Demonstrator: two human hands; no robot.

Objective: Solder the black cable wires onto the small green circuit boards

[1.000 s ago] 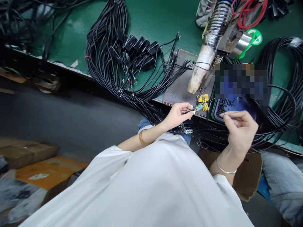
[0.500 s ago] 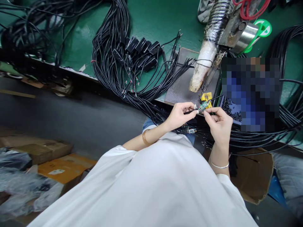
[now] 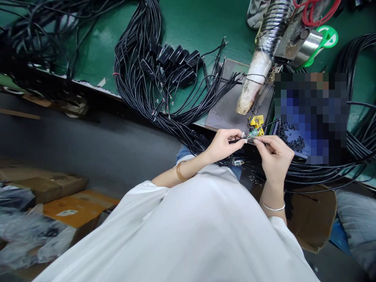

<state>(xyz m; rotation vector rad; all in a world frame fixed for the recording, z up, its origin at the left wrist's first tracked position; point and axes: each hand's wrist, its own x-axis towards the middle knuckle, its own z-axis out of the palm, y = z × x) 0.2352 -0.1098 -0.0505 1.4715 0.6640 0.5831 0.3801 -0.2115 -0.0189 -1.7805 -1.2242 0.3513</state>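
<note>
My left hand (image 3: 225,143) pinches a black cable close to a small green circuit board (image 3: 253,134) with thin coloured wires at its end. At the board's other side, my right hand (image 3: 274,153) has thumb and forefinger pressed together; what lies between these fingertips is too small to make out. Just behind the board sits a yellow fixture (image 3: 257,120) at the edge of a dark plate (image 3: 225,103). Another small circuit board (image 3: 237,162) hangs among cables below my hands.
A foil-wrapped hose (image 3: 255,76) reaches down over the plate beside a solder wire spool (image 3: 311,47). Black cable bundles (image 3: 132,78) and black plastic housings (image 3: 176,58) cover the green bench (image 3: 202,23). A blue tray (image 3: 305,143) holds small black pieces. Cardboard boxes (image 3: 79,207) stand lower left.
My right hand has shifted slightly right, its fingertips still by the board. My left hand keeps its pinch on the cable. The view has moved a little.
</note>
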